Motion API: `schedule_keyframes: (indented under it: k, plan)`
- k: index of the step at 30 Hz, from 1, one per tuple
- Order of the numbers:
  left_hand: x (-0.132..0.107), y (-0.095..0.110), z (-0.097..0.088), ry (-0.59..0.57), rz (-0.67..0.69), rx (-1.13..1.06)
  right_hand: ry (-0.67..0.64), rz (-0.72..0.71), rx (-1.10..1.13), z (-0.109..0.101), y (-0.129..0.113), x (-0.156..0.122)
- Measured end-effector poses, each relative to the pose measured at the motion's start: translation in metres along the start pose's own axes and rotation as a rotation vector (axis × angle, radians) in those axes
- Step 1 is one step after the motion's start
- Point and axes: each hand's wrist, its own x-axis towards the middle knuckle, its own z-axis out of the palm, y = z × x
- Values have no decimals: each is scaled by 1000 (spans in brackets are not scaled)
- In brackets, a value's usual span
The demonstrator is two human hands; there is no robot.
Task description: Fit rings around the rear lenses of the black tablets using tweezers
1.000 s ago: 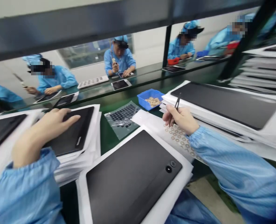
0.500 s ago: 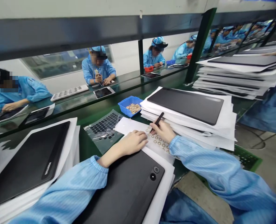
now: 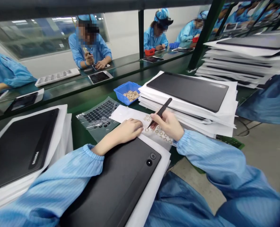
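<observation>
1. The right hand (image 3: 166, 124), at the middle of the frame, has its fingers (image 3: 155, 117) clamped on the black tweezers (image 3: 162, 107). The tips point down toward the tan rings (image 3: 159, 131) on the white backing sheet (image 3: 128, 114). Whether the tips are closed can't be told. Too much pressure or a slip of the grip could tear or crease a ring or send it flying.

2. The left hand (image 3: 128, 130) lies on the sheet's lower edge, its fingers loosely together and gripping nothing. If this hand eased off, the sheet could slide on the pile beneath it and the tweezers could miss their mark.

3. The left sleeve (image 3: 59, 176) rests on the black tablet (image 3: 111, 186) at lower centre. Dragging it across could smear the dark surface or catch the camera lens (image 3: 149, 162).

4. The blue tray (image 3: 121, 94) sits near the desk's (image 3: 77, 138) far edge, holding loose tan pieces (image 3: 131, 95). A knock from an elbow or the tweezers could spill them.

5. The stack of sheeted tablets (image 3: 187, 91) just right of the hands overhangs its lower layers. A bump from the right wrist could make the layers slide.
</observation>
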Motion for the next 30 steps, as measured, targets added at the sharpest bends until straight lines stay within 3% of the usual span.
schedule_keyframes:
  k: [3,6,12,17,30]
  plan:
    - [-11,13,2,68,-33,14,-76,107,192,-1,-15,-40]
    - [-37,38,0,91,-29,-7,-41,230,356,4,-13,-72]
    - [-90,79,-1,84,-52,-134,103,222,427,18,1,-86]
    - [-97,80,4,23,68,-74,156,174,396,22,0,-87]
    - [-94,76,6,20,83,-84,171,117,358,23,6,-93]
